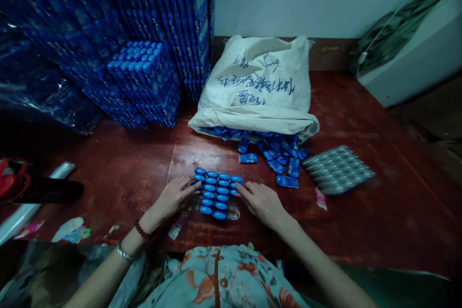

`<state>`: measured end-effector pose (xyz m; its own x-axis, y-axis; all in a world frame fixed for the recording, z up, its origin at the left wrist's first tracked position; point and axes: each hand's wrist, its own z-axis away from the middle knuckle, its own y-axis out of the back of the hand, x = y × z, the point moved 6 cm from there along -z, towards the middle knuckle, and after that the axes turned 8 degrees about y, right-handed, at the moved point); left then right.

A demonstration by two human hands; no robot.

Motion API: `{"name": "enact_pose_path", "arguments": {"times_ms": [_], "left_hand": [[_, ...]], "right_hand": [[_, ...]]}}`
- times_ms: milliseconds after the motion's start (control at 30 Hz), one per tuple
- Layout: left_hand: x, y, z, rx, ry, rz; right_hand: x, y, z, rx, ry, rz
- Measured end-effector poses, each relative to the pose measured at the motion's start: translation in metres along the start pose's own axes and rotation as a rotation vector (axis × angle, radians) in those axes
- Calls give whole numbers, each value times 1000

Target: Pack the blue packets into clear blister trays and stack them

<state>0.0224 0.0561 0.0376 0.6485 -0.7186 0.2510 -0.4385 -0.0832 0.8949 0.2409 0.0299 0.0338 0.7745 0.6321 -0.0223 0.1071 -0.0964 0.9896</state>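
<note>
Rows of upright blue containers with oval tops stand in a block on the red-brown table. At the block's left edge is my left hand, its fingertips touching the upper-left containers. My right hand touches the containers at the right edge, fingers somewhat spread. Neither hand wraps round a container. Beyond the block, loose blue containers lie on their sides, spilling from the mouth of a white woven sack with blue handwriting. A clear ridged plastic tray lies to the right.
Tall stacks of blue packs stand at the back left. A dark bottle with a red lid and handle and a roll of clear film are at the left. Torn wrapper scraps lie near the front edge. A wall rises behind the sack.
</note>
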Motion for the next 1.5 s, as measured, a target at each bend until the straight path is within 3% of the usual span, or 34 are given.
{"name": "enact_pose_path", "arguments": {"times_ms": [67,133,200,267,367,467,533,633,767,900,1033,1133,1233,1300,1500], "left_hand": [[-3,8,-15,84,51,32],[-4,9,-45,94,87,80],[2,-5,-87,-6,41,66],[13,-33,-127,-181,-90,-47],[22,-83,-172,-384,-218,-239],[24,-124,-192,-532,-306,-297],[24,-139,-197,-569,-336,-277],[17,-139,-199,-557,-310,-232],[0,-105,-190,-458,-186,-86],[-23,-37,-159,-174,20,192],[-39,26,-94,114,318,381],[-43,52,-30,323,569,381],[-34,50,21,356,688,383],[-24,40,39,326,687,382],[9,-4,46,107,529,293]], "right_hand": [[32,-3,5,152,-192,-61],[67,-15,3,231,-417,-132],[95,-32,-5,201,-585,-161],[107,-47,-16,105,-641,-144],[103,-58,-20,8,-575,-136],[86,-61,5,-2,-560,-172],[76,-62,35,20,-607,-200],[60,-59,77,134,-630,-345],[39,-44,108,254,-634,-650],[17,-23,96,289,-562,-742],[-2,-11,65,369,-325,-622],[-12,-15,47,256,-200,-442],[-20,-17,35,76,-82,-240],[-23,-15,25,-23,-5,-141],[-30,-9,-10,-320,219,-26]]}}
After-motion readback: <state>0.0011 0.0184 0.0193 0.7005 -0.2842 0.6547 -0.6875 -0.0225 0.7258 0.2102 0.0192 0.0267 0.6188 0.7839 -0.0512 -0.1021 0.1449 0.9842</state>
